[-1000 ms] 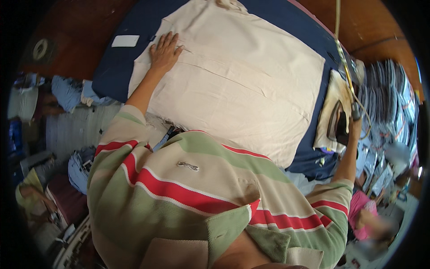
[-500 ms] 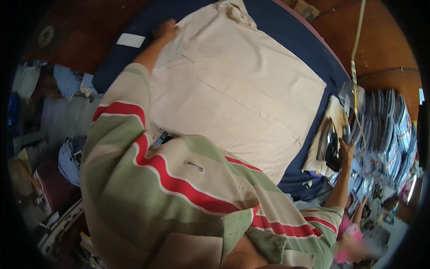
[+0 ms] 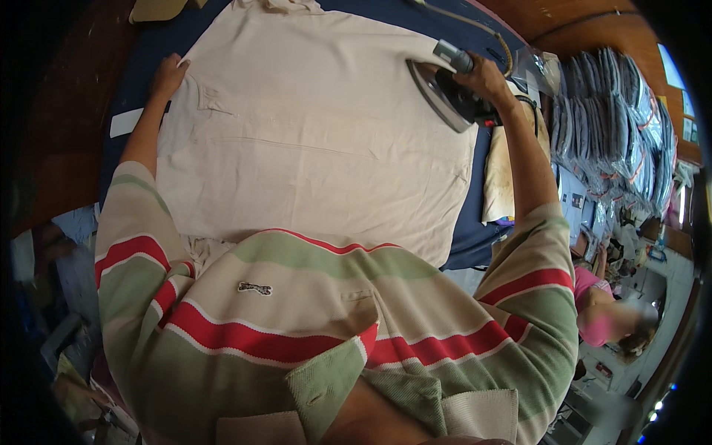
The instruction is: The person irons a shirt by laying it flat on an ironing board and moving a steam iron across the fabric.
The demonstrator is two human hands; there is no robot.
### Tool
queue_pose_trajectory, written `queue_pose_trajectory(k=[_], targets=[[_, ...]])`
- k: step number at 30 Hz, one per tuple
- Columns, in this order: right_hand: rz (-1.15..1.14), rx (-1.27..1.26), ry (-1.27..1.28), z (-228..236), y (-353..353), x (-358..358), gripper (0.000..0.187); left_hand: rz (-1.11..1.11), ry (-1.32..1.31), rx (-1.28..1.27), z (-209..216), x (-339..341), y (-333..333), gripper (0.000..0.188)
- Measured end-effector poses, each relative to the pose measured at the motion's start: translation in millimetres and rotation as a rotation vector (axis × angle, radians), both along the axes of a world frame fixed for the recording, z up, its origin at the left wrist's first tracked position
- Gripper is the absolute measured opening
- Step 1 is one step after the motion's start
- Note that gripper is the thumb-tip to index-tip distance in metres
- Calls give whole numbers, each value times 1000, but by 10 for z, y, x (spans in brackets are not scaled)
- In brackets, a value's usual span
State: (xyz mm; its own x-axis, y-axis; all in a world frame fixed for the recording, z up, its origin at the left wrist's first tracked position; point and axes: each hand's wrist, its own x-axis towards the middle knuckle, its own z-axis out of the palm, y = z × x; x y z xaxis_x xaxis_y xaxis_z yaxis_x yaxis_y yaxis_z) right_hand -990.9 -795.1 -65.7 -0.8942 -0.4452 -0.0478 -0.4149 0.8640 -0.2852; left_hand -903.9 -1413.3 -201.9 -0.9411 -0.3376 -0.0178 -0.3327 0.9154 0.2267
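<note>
A cream cloth garment [image 3: 311, 141], seemingly a shirt, lies spread out on the dark blue padded table [image 3: 374, 16]. Its bunched end is at the far edge. My left hand [image 3: 170, 76] is closed at the garment's upper left edge, pinching the cloth. In my right hand [image 3: 486, 80] is a clothes iron [image 3: 443, 95], gripped by its handle. The iron rests over the garment's upper right edge, tilted, its soleplate edge facing left. A cord or hose [image 3: 489, 30] runs from near the iron toward the far side.
A stained cream pad [image 3: 498, 178] lies right of the garment. Beyond it stand stacks of folded grey-blue clothes [image 3: 604, 119] in clear plastic. A white card [image 3: 124, 123] is beside my left forearm. Another person in pink [image 3: 591, 297] is at the lower right.
My right hand has lifted the iron off the pad at the right and brought it left and away onto the garment. My view has turned, and my left hand remains at the garment's edge.
</note>
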Motion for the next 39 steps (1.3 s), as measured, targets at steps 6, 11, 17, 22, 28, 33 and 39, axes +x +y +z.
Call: queue_pose_trajectory(k=[6, 11, 17, 22, 28, 33, 39], targets=[[281, 86, -188, 160, -583, 320, 46, 8, 117, 348, -23, 137, -148, 24], [196, 80, -130, 138, -1490, 361, 45, 8, 166, 442, -128, 79, -306, 26], [309, 26, -73, -10, -2593, 3, 49, 133, 216, 418, -150, 40, -154, 32], [521, 35, -52, 20, -3361, 64, 51, 212, 265, 318, 189, 346, 45, 35], [608, -109, -77, -3, -3703, 60, 68, 435, 378, 47, 511, 1674, 335, 41], [729, 1, 24, 111, -4115, 355, 66, 612, 200, -62, 289, 2307, 618, 38], [720, 31, 41, -67, -4499, 244, 60, 615, 308, 69, 203, 2248, 546, 17]])
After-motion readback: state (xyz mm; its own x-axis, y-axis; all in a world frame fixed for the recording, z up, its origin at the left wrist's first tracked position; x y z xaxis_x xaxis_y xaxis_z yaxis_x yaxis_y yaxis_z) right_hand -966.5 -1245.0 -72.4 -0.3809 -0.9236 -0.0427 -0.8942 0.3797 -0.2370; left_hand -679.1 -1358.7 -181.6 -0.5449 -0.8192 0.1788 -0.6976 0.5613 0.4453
